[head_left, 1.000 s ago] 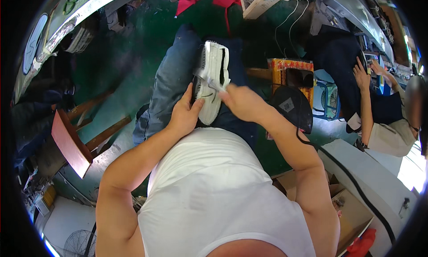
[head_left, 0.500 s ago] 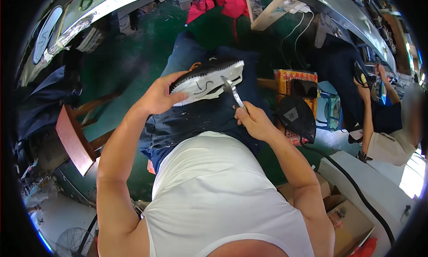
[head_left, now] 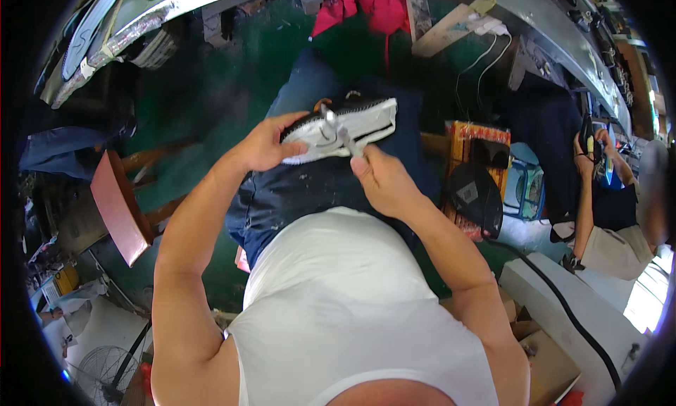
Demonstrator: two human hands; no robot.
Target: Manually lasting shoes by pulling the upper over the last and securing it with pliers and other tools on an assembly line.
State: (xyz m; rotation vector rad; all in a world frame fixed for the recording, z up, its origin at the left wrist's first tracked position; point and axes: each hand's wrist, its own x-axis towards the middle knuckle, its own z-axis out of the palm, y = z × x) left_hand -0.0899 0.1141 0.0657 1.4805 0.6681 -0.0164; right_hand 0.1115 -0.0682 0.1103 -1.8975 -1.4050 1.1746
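A shoe [head_left: 377, 112] with a black upper and a white underside lies tilted over my lap, its underside facing me. My left hand [head_left: 266, 145] is closed round its left end, the thumb on the white underside and the fingers behind. In my right hand [head_left: 386, 180] is a small metal hammer [head_left: 343, 134], gripped by its handle. The hammer's head is over the middle of the shoe, blurred by motion; whether it touches cannot be told. Dark blue trousers [head_left: 303, 188] lie beneath both hands.
A metal-edged workbench [head_left: 232, 1] curves across the far side. At left stands a reddish-brown wooden stool [head_left: 120, 205]. A black cap [head_left: 475, 198] rests on a patterned seat at right, beside a blue basket [head_left: 524, 180]. A co-worker's hands [head_left: 588, 156] work farther right.
My right hand has brought the hammer left, from beside the shoe's right part to over its middle. My view has shifted slightly; the left hand keeps its hold on the shoe.
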